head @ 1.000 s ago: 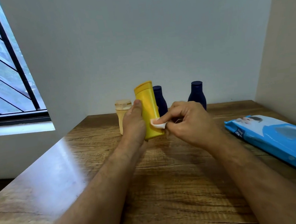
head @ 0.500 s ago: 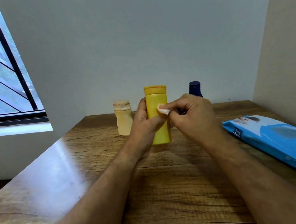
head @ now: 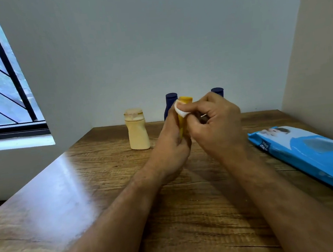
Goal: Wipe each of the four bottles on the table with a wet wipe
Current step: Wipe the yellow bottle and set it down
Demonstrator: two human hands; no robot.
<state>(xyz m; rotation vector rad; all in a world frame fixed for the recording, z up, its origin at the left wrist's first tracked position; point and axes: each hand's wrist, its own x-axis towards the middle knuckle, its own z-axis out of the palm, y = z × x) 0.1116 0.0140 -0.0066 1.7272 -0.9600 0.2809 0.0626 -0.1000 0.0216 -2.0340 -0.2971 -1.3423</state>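
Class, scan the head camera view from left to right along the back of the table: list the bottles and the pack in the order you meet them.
Cream bottle → left dark blue bottle → yellow bottle, gripped in the left hand while the right hand presses a wet wipe to it → right dark blue bottle → blue wipes pack.

Yellow bottle held and wiped above a wooden table

The left hand point(head: 170, 143) gripped the yellow bottle point(head: 183, 116) while the right hand point(head: 216, 127) pressed a white wet wipe point(head: 180, 109) near its top. Behind stood a cream bottle point(head: 137, 132) and two dark blue bottles point(head: 171, 103) point(head: 217, 91); a blue wipes pack point(head: 310, 152) lay on the table point(head: 86, 194) at right.
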